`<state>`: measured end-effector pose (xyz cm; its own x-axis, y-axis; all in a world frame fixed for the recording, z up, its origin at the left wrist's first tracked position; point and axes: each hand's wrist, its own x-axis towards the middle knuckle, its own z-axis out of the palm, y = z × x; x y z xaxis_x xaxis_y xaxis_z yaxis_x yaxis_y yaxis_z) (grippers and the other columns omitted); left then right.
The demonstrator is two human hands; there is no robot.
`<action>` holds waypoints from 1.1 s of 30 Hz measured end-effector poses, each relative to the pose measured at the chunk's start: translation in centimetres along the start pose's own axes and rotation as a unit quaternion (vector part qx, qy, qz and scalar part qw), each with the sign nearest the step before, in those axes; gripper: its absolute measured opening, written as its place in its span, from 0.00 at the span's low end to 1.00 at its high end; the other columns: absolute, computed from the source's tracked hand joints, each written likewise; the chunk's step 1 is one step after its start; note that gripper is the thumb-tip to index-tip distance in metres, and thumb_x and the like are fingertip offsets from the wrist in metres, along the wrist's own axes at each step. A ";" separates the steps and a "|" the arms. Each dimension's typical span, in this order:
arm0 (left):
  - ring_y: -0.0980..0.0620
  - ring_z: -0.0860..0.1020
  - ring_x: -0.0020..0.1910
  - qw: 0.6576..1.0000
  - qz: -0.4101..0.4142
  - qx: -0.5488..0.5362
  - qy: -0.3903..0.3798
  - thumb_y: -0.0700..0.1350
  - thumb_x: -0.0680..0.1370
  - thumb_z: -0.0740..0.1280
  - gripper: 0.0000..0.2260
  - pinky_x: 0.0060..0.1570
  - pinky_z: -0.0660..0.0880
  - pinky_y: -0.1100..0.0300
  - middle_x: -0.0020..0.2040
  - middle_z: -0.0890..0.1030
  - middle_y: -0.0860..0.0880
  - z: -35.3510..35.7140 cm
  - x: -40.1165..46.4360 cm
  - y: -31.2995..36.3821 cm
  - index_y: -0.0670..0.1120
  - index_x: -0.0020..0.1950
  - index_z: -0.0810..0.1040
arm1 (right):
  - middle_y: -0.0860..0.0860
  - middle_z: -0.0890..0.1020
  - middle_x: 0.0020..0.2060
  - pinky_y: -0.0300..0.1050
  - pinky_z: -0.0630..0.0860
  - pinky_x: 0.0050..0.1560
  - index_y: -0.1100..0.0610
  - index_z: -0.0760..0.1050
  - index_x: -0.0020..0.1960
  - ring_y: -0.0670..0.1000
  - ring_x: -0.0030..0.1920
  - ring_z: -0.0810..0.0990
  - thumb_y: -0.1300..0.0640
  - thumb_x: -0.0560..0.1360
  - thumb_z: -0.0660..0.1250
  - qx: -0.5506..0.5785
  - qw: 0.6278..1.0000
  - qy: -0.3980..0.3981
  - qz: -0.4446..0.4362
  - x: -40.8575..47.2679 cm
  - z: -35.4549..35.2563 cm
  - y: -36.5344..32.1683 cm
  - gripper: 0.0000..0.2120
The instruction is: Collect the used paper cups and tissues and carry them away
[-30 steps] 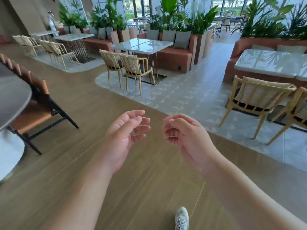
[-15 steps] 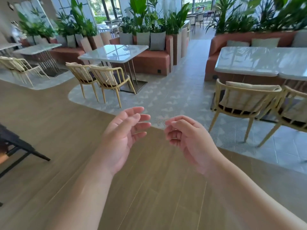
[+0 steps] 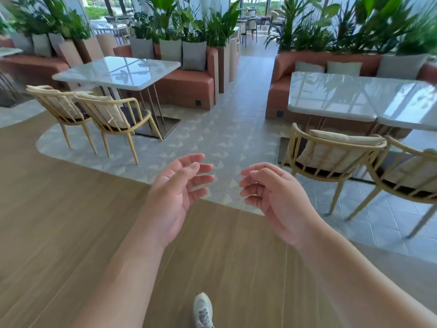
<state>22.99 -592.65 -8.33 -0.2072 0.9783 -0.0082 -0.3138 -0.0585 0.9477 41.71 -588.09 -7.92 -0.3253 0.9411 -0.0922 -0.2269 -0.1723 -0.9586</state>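
Wooden floor (image 3: pixel 59 221) lies under left hand (image 3: pixel 175 192) and right hand (image 3: pixel 274 197), both loosely curled, holding nothing

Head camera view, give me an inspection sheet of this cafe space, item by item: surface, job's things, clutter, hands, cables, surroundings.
Surface: wood-look floor underfoot, meeting patterned grey tile ahead.
Job's things: nothing seen; no paper cups or tissues on the left table or the right table.
Clutter: nothing seen.
Hands: left hand and right hand held out in front, fingers loosely curled, holding nothing.
Cables: nothing seen.
Surroundings: pale wooden chairs with cushions at both tables, terracotta sofas with grey pillows, potted plants behind, one sneaker at the bottom edge.
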 end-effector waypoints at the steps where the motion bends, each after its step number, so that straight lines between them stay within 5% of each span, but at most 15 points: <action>1: 0.51 0.83 0.48 1.000 -0.002 -0.003 -0.007 0.47 0.75 0.67 0.13 0.48 0.78 0.56 0.50 0.86 0.48 -0.8 2.4 0.3 0.48 0.59 0.80 | 0.53 0.81 0.36 0.44 0.73 0.39 0.56 0.81 0.42 0.51 0.35 0.78 0.63 0.75 0.61 -0.001 1.000 0.006 -0.003 2.2 0.6 -0.2 0.10; 17: 0.51 0.84 0.49 0.993 0.017 0.033 -0.115 0.48 0.77 0.67 0.10 0.48 0.77 0.56 0.50 0.86 0.49 -9.0 31.9 6.4 0.51 0.56 0.82 | 0.54 0.81 0.34 0.42 0.74 0.35 0.53 0.82 0.38 0.51 0.33 0.79 0.61 0.72 0.63 0.025 0.994 0.074 -0.073 29.1 6.3 -4.1 0.10; 33: 0.52 0.84 0.49 0.993 0.034 0.103 -0.051 0.48 0.77 0.67 0.08 0.46 0.78 0.58 0.50 0.86 0.49 -15.2 60.4 9.2 0.52 0.54 0.82 | 0.54 0.81 0.35 0.44 0.73 0.36 0.57 0.81 0.42 0.51 0.33 0.79 0.60 0.69 0.64 0.072 0.997 0.007 -0.011 61.0 10.4 -2.2 0.08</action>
<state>-6.53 -537.18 -4.94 -0.1232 0.9891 0.0804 -0.1045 -0.0935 0.9901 12.83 -533.28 -8.65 -0.3064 0.9489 -0.0754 -0.3634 -0.1898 -0.9121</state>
